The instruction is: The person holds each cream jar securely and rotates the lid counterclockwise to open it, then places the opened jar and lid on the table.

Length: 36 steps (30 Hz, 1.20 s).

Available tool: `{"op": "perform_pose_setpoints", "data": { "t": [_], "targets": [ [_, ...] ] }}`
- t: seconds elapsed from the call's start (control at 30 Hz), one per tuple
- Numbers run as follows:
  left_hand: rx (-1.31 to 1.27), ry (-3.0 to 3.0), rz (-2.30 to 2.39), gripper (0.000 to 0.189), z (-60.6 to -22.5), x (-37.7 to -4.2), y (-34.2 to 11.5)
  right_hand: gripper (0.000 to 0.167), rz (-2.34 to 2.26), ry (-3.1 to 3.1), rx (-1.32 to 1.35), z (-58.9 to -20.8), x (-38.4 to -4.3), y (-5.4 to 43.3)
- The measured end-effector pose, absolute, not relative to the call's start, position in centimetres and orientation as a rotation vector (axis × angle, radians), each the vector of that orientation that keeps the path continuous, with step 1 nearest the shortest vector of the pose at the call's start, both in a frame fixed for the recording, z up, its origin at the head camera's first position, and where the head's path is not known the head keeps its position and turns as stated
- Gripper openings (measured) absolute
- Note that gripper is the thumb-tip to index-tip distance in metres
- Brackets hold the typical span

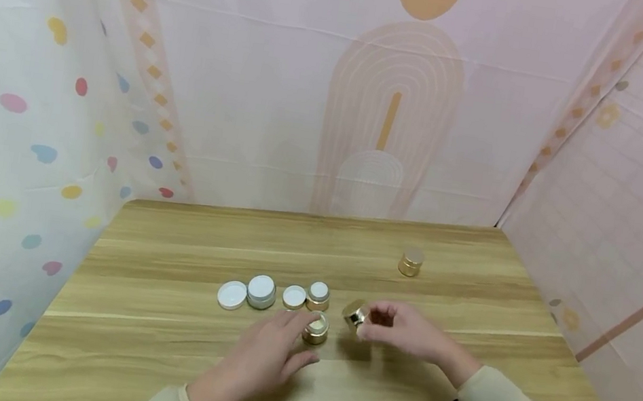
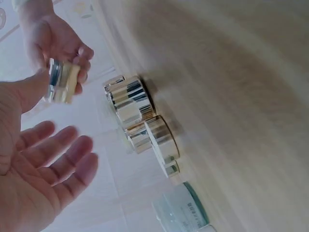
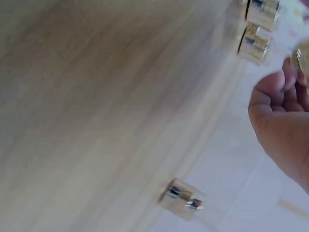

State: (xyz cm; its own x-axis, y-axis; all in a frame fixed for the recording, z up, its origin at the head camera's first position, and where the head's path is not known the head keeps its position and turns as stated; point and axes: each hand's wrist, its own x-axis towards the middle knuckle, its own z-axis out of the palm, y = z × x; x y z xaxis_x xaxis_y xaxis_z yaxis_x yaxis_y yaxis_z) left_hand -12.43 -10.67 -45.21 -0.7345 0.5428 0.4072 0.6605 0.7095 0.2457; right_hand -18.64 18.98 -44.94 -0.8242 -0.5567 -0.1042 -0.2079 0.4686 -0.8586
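Note:
In the head view my right hand [image 1: 404,332] pinches a small gold jar [image 1: 356,314], tilted and raised off the table. The right wrist view catches only the edge of that jar [image 3: 301,58] at the fingertips. My left hand [image 1: 272,351] has relaxed, spread fingers and holds nothing. Its fingertips overlap an uncapped gold jar [image 1: 315,331] with a pale top in the head view. In the left wrist view, the left fingers [image 2: 58,159] lie apart from the jars on the table, and the held jar [image 2: 63,81] appears beyond the thumb.
A smaller gold jar [image 1: 317,298] with a white top stands behind, beside a round lid [image 1: 293,296]. Further left are a pale green jar [image 1: 262,293] and a white lid [image 1: 231,295]. Another capped gold jar [image 1: 410,262] stands at the back right of the wooden table [image 1: 199,238].

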Motion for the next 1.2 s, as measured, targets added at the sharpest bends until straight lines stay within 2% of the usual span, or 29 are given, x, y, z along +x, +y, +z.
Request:
{"op": "perform_pose_setpoints", "data": {
  "t": [0.1,0.2,0.33,0.53,0.77,1.07,1.2],
  "targets": [
    [-1.014,-2.523,-0.535,0.07,-45.0,-12.9,-10.5,0.027,-1.244,2.254,-0.788,-44.7,-18.0,18.4],
    [-1.128,-2.474,-0.485,0.074,-44.9,-13.0,-10.4,0.033,-1.214,2.166,-0.877,-44.7,-17.6,17.5],
    [-1.234,-2.411,-0.44,0.068,-45.0,-12.8,-10.5,0.033,-1.194,2.099,-0.957,-44.8,-17.3,16.2],
    [-1.233,-2.388,-0.413,0.062,-45.1,-12.6,-11.1,0.03,-1.19,2.071,-0.979,-44.9,-17.2,15.0],
    [-1.249,-2.317,-0.286,0.054,-45.7,-12.7,-11.4,0.035,-1.22,1.937,-0.978,-45.4,-17.1,14.3],
    [-1.263,-2.356,-0.384,0.039,-45.9,-13.3,-11.2,0.016,-1.257,1.996,-1.014,-45.2,-16.7,13.6],
    [-1.261,-2.39,-0.381,0.043,-45.9,-13.4,-11.4,0.018,-1.241,2.042,-0.98,-45.2,-16.7,13.7]
  ]
}}
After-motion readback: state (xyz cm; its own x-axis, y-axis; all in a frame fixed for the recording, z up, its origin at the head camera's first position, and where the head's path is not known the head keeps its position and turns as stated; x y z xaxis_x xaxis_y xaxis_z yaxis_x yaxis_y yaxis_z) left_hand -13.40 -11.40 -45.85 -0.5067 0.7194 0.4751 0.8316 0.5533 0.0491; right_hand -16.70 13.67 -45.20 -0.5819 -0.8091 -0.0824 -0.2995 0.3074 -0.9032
